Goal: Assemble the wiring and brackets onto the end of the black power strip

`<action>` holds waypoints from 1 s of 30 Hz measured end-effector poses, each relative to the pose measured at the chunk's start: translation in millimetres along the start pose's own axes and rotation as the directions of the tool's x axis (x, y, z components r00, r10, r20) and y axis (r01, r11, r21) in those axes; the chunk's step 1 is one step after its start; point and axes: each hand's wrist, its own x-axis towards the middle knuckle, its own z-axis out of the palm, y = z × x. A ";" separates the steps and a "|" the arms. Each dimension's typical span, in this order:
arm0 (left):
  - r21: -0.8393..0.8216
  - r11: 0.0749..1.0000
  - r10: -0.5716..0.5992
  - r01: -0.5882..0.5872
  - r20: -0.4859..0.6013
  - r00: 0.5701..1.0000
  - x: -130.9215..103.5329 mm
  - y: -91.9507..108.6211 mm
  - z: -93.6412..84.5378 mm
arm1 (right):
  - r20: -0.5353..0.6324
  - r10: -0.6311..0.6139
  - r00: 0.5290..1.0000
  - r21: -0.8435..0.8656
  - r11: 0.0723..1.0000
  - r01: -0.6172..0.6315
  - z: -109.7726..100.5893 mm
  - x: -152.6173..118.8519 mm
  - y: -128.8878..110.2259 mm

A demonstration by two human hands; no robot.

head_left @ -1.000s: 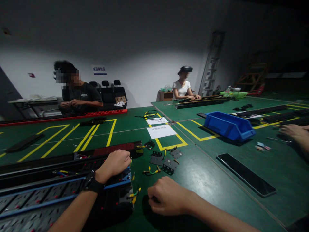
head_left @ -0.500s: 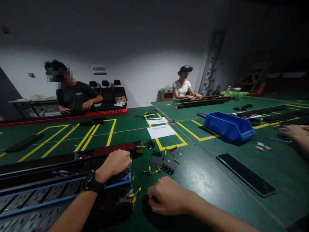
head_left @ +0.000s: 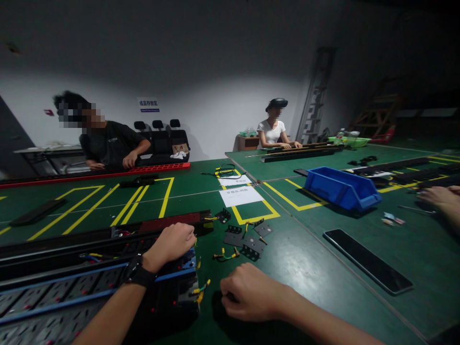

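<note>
My left hand (head_left: 175,242), a black watch on its wrist, rests with curled fingers over the right end of several long black power strips (head_left: 59,290). The undersides of its fingers are hidden, so I cannot see what they may hold. Blue edging and red dots mark the strips, and short yellow-green wires (head_left: 201,289) stick out of their ends. My right hand (head_left: 247,292) lies on the green table as a loose fist, with nothing visible in it. Just beyond it are several black perforated metal brackets (head_left: 252,247) and a loose yellow-green wire (head_left: 226,255) with lugs.
A phone (head_left: 368,261) lies at the right, with a blue bin (head_left: 341,189) behind it. Paper labels (head_left: 240,195) lie mid-table. Another person's hand (head_left: 440,199) reaches in at the right edge beside a screwdriver (head_left: 417,209). Two co-workers (head_left: 111,143) sit across, one behind a red strip (head_left: 161,167).
Both my hands stay where they were. The co-worker at the far left has leaned further left and down. The view has shifted very slightly.
</note>
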 end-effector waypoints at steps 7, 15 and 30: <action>0.020 1.000 -0.002 0.002 0.013 1.000 0.5 1.0 0.6 | 0.027 0.008 1.000 -0.014 1.000 -0.008 -3.5 -0.3 -2.4; 0.010 1.000 -0.002 0.002 0.015 1.000 -0.6 2.6 -2.9 | 0.003 -0.002 1.000 -0.002 1.000 0.002 0.3 -0.5 -0.1; -0.008 1.000 -0.002 0.003 0.016 1.000 -1.3 2.7 -3.8 | -0.012 -0.013 1.000 0.004 1.000 0.013 1.0 -1.1 0.9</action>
